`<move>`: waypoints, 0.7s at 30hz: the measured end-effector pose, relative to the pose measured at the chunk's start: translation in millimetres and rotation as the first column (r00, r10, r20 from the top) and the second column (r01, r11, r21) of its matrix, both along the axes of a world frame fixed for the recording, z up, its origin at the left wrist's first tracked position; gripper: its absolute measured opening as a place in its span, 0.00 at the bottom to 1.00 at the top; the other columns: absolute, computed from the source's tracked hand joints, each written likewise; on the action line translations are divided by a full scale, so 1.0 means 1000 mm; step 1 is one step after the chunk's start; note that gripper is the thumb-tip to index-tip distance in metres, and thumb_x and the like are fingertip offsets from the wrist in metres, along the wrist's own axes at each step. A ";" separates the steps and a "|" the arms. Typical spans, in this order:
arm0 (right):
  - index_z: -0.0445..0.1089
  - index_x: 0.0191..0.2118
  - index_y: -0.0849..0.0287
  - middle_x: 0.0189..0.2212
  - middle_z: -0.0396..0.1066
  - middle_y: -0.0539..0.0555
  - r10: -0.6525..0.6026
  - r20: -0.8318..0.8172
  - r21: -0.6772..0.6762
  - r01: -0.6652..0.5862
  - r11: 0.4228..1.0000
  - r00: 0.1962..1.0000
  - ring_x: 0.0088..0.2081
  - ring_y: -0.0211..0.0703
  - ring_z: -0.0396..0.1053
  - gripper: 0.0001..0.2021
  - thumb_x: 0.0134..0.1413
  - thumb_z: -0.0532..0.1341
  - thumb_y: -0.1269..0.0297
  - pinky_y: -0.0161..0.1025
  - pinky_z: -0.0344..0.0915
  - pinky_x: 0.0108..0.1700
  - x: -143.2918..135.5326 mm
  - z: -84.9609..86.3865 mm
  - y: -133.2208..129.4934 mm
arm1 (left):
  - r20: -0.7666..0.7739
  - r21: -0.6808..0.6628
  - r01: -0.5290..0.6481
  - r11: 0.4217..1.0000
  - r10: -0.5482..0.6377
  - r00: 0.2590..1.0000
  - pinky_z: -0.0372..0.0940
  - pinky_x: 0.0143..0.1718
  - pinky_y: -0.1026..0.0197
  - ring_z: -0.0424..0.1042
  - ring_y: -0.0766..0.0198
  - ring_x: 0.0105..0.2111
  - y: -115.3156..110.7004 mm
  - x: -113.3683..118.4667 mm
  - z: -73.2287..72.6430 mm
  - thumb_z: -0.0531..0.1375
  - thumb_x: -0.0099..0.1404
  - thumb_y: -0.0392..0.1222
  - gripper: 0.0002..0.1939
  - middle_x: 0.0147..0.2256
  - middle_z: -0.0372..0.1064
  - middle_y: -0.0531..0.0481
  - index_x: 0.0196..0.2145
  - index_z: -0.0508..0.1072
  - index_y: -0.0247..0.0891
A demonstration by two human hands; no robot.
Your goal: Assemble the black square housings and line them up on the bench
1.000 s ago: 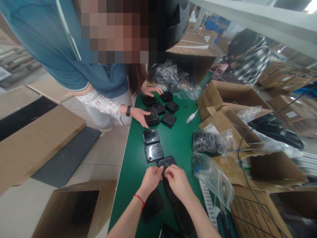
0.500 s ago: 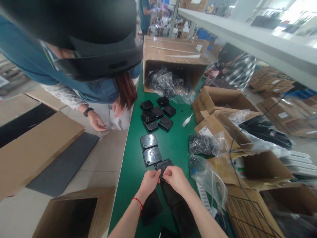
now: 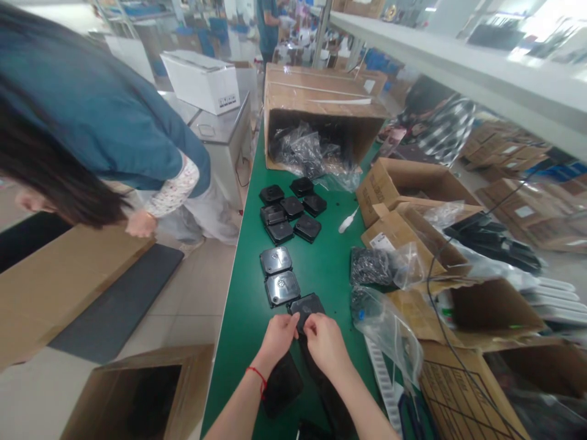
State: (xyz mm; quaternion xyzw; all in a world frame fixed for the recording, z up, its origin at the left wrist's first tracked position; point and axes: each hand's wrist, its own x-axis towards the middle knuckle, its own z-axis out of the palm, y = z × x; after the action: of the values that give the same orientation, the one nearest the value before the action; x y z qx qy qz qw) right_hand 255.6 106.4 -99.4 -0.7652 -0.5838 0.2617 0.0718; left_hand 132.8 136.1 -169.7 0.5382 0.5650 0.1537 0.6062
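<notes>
On the green table, my left hand (image 3: 279,335) is closed at the near left edge of a black plate-like part (image 3: 307,305). My right hand (image 3: 323,337) is pinched over the same part's near right side. Whatever lies between the fingertips of either hand is too small to make out. Two shiny black parts, one (image 3: 282,287) nearer and one (image 3: 276,261) beyond it, lie ahead of my left hand. Farther off sits a group of several black housings (image 3: 291,208). Another dark part (image 3: 282,385) lies under my left forearm, and more dark parts are partly hidden between my arms.
A large open carton (image 3: 321,91) with plastic bags stands at the far end. Open cartons (image 3: 415,183) line the right side, beside bagged black pieces (image 3: 369,266) and a white-handled tool (image 3: 347,222). A person in a blue top (image 3: 114,116) bends over at left.
The person at left has moved away from the table edge and bent down to the left, uncovering a white box behind. My hands stay at the same part; my right hand has shifted slightly.
</notes>
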 end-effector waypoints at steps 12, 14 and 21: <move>0.70 0.19 0.57 0.15 0.70 0.48 -0.120 -0.231 -0.144 0.088 0.986 0.966 0.22 0.39 0.69 0.08 0.44 0.64 0.73 0.33 0.57 0.27 0.023 -0.004 0.020 | 0.012 -0.036 -0.015 0.999 0.015 1.000 0.51 0.27 0.60 0.58 0.65 0.21 0.000 -0.001 0.005 0.48 0.59 0.68 0.31 0.14 0.53 0.55 0.15 0.65 0.40; 0.70 0.20 0.58 0.16 0.70 0.48 -0.135 -0.240 -0.133 0.105 0.985 0.961 0.23 0.39 0.69 0.07 0.44 0.64 0.74 0.33 0.57 0.28 0.023 -0.005 0.020 | 0.021 -0.043 -0.014 0.999 0.015 1.000 0.51 0.27 0.60 0.57 0.65 0.21 0.001 -0.002 0.005 0.48 0.57 0.71 0.33 0.15 0.54 0.55 0.15 0.64 0.39; 0.74 0.29 0.59 0.26 0.75 0.52 -0.257 -0.544 -0.002 0.306 0.952 0.798 0.29 0.43 0.73 0.06 0.52 0.60 0.66 0.37 0.67 0.33 0.017 0.006 -0.005 | 0.181 -0.193 -0.059 0.979 0.095 0.979 0.45 0.23 0.62 0.52 0.69 0.16 0.004 -0.012 0.033 0.36 0.60 0.77 0.42 0.11 0.53 0.55 0.19 0.67 0.38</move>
State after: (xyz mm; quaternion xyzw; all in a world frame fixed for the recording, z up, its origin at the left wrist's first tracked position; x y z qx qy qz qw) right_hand 272.9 101.7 -93.2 -0.7351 -0.4304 0.4268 0.3037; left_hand 120.8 139.9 -136.9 0.4397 0.5373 0.1741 0.6983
